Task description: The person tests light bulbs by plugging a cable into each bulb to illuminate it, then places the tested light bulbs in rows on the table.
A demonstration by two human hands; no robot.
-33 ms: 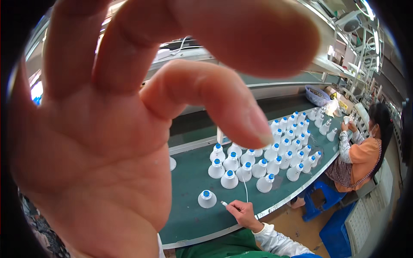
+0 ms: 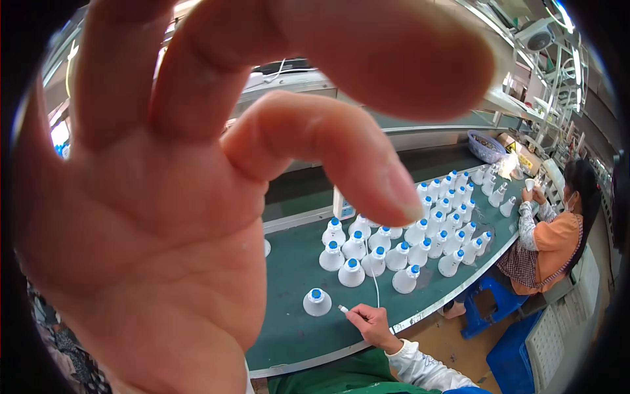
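- Left hand [image 2: 170, 197]: raised close to the camera, fingers spread and curled, holding nothing; it hides the left half of the scene.
- Right hand [image 2: 369, 322]: near edge of the green counter [image 2: 295, 289], pinching a small white stick [image 2: 344, 308].
- One white bulb base [image 2: 317, 302] stands alone just left of that hand.
- Bulb bases [image 2: 407, 246], blue-capped, stand grouped farther right; we judge these finished.
- Co-worker [image 2: 551, 243] seated far right.

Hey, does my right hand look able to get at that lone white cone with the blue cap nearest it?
Probably yes. The right hand rests on the green table pinching a small white stick, and the single cone stands just left of it with bare tabletop between. The left hand is up near the camera.
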